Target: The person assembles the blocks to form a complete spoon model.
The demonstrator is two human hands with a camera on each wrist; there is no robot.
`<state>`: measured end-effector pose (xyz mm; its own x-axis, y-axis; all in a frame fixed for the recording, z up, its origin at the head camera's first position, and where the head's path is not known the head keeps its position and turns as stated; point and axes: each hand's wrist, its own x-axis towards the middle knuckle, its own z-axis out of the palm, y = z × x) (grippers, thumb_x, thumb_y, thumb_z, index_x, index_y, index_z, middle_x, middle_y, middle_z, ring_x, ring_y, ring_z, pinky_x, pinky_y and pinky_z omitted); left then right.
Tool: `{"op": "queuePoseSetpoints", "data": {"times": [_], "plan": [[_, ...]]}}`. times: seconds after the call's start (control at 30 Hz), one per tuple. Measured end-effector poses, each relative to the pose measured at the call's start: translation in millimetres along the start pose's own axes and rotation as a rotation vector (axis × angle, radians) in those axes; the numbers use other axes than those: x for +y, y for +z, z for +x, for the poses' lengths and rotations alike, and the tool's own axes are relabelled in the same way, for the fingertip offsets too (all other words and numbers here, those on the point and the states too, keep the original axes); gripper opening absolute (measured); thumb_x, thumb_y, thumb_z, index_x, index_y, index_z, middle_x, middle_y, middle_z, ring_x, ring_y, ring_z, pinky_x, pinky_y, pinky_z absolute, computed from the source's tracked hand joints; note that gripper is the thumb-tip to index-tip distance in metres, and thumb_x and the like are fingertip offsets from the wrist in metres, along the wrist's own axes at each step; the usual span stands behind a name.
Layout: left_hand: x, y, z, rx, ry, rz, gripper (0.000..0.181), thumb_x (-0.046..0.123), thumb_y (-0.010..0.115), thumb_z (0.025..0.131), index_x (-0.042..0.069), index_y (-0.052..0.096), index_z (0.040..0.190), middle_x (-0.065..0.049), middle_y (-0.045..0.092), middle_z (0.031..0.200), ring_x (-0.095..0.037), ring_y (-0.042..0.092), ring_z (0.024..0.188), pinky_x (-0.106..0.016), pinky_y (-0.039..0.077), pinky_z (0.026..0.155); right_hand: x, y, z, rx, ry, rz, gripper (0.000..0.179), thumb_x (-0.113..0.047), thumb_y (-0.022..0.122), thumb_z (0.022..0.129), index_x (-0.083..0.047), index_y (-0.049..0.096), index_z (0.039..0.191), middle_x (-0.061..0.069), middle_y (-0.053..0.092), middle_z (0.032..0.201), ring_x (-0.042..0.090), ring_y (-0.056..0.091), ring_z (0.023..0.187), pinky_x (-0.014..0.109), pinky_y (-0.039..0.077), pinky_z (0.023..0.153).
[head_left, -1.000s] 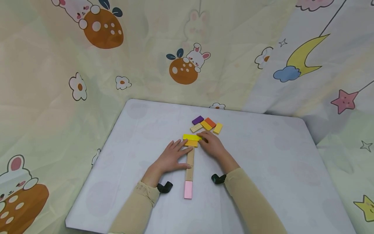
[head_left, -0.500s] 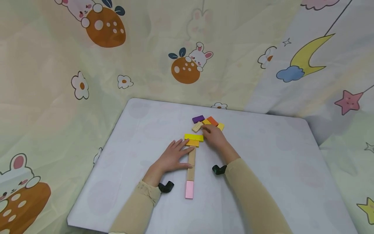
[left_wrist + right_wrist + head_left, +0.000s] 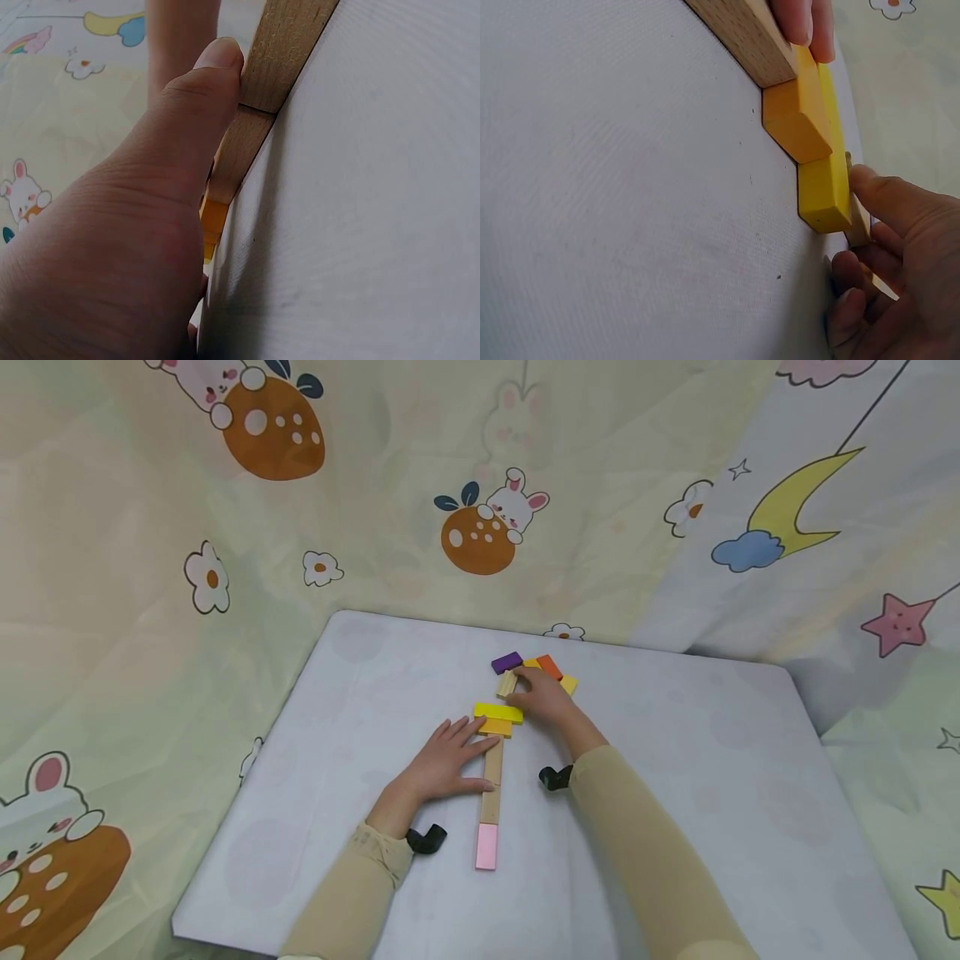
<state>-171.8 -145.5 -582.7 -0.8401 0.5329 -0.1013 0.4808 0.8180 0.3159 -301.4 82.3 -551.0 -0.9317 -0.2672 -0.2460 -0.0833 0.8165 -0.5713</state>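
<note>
My left hand (image 3: 441, 767) lies with spread, straight fingers over a line of blocks. Its thumb touches the plain wooden blocks (image 3: 490, 807), and its fingertips reach the light orange block (image 3: 498, 727). Beyond that, a longer yellow block (image 3: 498, 712) lies crosswise against the orange one. My right hand (image 3: 553, 700) pinches a loose plain wood block (image 3: 506, 684) between thumb and fingers, just behind the yellow block. In the right wrist view, the thumb meets this wood block (image 3: 859, 217), which the yellow block partly hides. A pink block (image 3: 486, 847) forms the near end of the line.
Behind the right hand lie a purple block (image 3: 507, 662), a red-orange block (image 3: 550, 667) and yellow blocks, one of them (image 3: 569, 684) partly covered by the hand. Everything rests on a white tabletop (image 3: 697, 793) with a patterned cloth (image 3: 375, 510) behind it.
The right hand has moved from the yellow block's right end back to the loose wood block, which has turned from slanting to nearly lengthwise. The left hand stays in place.
</note>
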Motion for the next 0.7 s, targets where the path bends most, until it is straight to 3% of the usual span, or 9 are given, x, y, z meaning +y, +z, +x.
{"op": "queuePoseSetpoints", "data": {"times": [0.3,0.7], "plan": [[2.1,-2.3,-0.3,0.003,0.007,-0.001,0.087,0.088,0.038,0.080,0.044,0.025,0.154,0.005,0.008,0.168,-0.026,0.011,0.155,-0.052,0.006,0.126,-1.9,0.1,0.4,0.009,0.013,-0.045,0.070,-0.045,0.069,0.090,-0.020,0.043,0.150,0.006,0.045,0.154,0.030,0.040,0.141,0.053,0.033,0.118],[3.2,-4.0,-1.8,0.002,-0.004,0.001,0.088,0.088,0.038,0.079,0.044,0.026,0.154,0.004,0.010,0.168,-0.027,0.012,0.155,-0.053,0.006,0.126,-10.6,0.0,-3.2,-0.008,-0.015,0.021,0.067,-0.045,0.071,0.089,-0.027,0.046,0.148,0.004,0.047,0.152,0.029,0.044,0.139,0.054,0.038,0.115]]}}
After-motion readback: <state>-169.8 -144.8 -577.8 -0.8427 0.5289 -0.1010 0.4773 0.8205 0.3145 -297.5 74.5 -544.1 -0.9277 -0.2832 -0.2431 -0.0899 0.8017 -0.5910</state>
